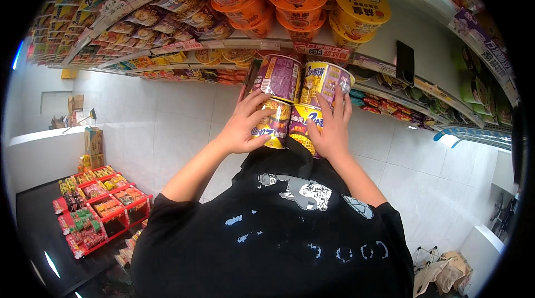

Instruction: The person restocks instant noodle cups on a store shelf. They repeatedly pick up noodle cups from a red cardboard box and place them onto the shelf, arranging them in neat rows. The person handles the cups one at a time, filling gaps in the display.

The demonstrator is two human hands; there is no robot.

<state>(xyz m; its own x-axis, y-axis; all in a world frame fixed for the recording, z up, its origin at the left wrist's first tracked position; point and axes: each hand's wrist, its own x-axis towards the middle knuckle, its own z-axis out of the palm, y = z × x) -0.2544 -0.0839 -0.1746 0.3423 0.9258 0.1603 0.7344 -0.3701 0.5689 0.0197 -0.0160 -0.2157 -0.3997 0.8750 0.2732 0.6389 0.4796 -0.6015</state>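
Several purple-and-yellow instant noodle cups are bunched together in front of my chest, two by two. My left hand (246, 122) presses on the left side, its fingers spread over the lower-left cup (277, 119) and reaching the purple upper-left cup (280, 78). On the other side, my right hand (333, 125) grips the lower-right cup (300, 128), its fingertips on the yellow upper-right cup (317, 83). The cups touch one another between both hands. What supports them from below is hidden.
Ahead, the shelf carries stacked orange noodle bowls (297, 0) and yellow bowls (362, 11). A black phone (405, 63) rests near the shelf edge to the right. Packaged noodles (156, 25) fill the shelves at left. A red display rack (106, 209) stands behind on the left.
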